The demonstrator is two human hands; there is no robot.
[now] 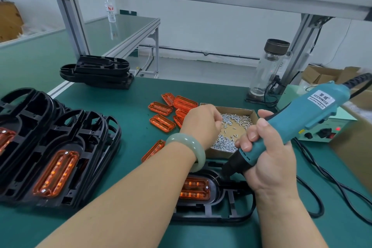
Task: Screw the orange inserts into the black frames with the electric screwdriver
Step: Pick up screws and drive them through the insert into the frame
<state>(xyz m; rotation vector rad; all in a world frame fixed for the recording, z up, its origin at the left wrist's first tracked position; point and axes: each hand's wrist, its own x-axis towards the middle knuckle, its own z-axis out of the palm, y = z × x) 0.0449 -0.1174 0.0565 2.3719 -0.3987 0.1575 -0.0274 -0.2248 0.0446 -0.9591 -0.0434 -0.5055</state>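
At the near edge of the green surface (120, 102), a black frame (227, 207) lies flat with an orange insert (194, 188) seated in its rounded end. Frame and insert both run lengthwise left to right across the view. The insert's left end is hidden under the left forearm, and a screw head (207, 187) shows at its right end.

The right hand (267, 159) is wrapped round the barrel of the teal electric screwdriver (302, 115). The tool is tilted: its long axis slopes from the cable end, high on the right, down to the black nose, which points down and left, just above the frame beside the insert's right end. Whether the bit touches anything is too fine to tell.

The left hand (201, 121) reaches into the cardboard box (253, 112) of loose screws (233, 123), fingers curled down among them; I cannot tell whether it pinches one.

This looks like the fetching of the next screw for an insert that is partly fastened. The next move probably calls for carrying a screw to the unfilled hole, bringing the screwdriver closer to upright over it, and keeping the frame from sliding as the bit bites.

More loose orange inserts (162, 123) lie just left of the box, and a stack of finished frames (66, 147) sits at the far left.
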